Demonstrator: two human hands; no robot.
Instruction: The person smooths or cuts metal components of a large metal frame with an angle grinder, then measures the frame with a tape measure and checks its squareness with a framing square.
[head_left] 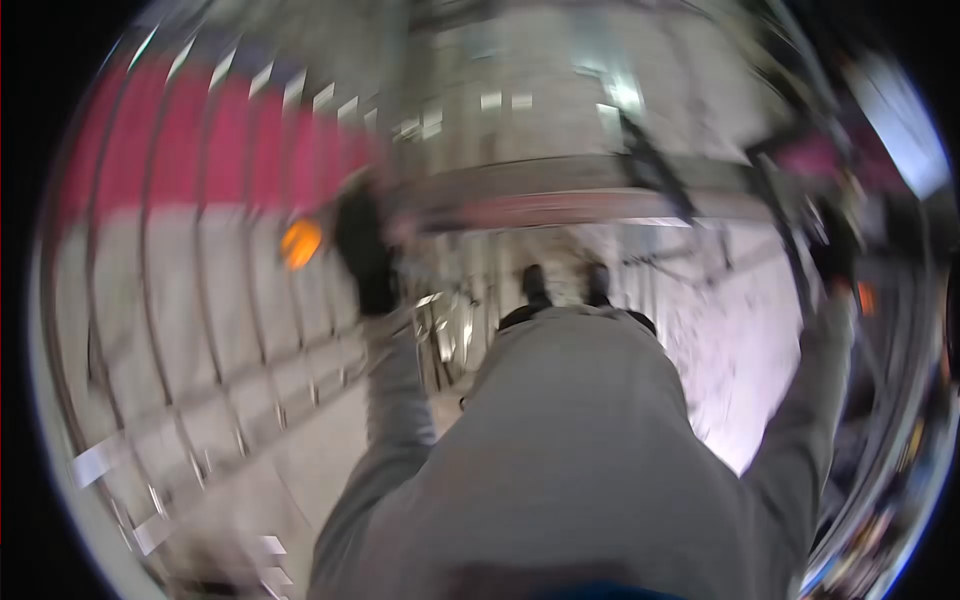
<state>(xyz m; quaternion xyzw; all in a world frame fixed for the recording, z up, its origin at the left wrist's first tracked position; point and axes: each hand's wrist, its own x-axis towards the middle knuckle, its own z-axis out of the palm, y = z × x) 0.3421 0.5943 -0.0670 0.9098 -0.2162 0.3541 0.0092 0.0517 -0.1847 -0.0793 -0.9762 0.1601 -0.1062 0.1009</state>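
My left hand (365, 245), in a dark glove, reaches forward at the left end of a wide horizontal crossbar (560, 195). Beside it on the left is a round orange thing (300, 243) on the rod rack. My right hand (832, 243), also dark-gloved, is stretched out at the far right, close to a dark slanted post (785, 235). Motion smears the fingers of both hands, and I cannot tell what they grip. Both arms are in grey sleeves, held wide apart.
A rack of thin metal rods (205, 300) fills the left, with a pink panel (220, 140) behind it. My shoes (566, 285) stand on the floor below the crossbar. Dark metal framework and blurred shelving (890, 420) line the right. A dark strut (655, 165) crosses the bar.
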